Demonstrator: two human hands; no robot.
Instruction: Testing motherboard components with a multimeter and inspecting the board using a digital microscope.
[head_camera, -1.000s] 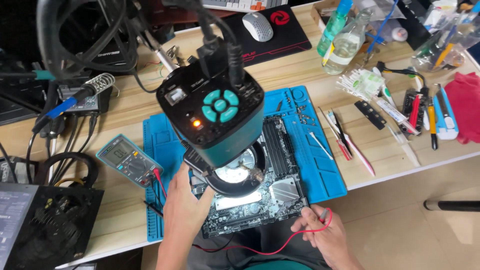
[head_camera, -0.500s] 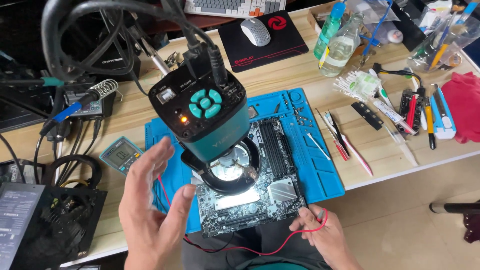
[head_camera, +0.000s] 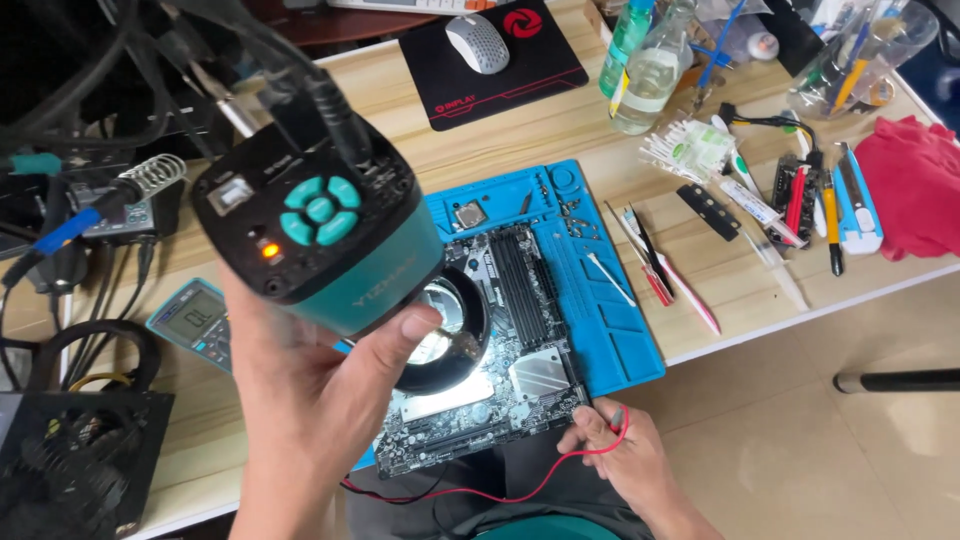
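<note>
My left hand (head_camera: 315, 395) grips the underside of a teal and black microscope camera head (head_camera: 320, 230), thumb pressed near its lit ring light (head_camera: 445, 330). Beneath it a computer motherboard (head_camera: 500, 350) lies on a blue work mat (head_camera: 590, 290). My right hand (head_camera: 620, 450) rests at the board's near right corner, fingers closed on a probe with a red lead (head_camera: 500, 490) that loops back toward my body. A multimeter (head_camera: 190, 320) lies on the wooden bench left of the mat.
A soldering iron stand (head_camera: 150, 180) and dark cables crowd the far left. A black box (head_camera: 70, 460) sits at near left. Mouse (head_camera: 478, 42) on a black pad, bottles (head_camera: 640, 60), tweezers, screwdrivers and a red cloth (head_camera: 915, 185) fill the right side.
My left hand lifted off the board, opened, then took hold of the microscope head. The view has moved closer. My right hand stays at the board's near corner with the red lead.
</note>
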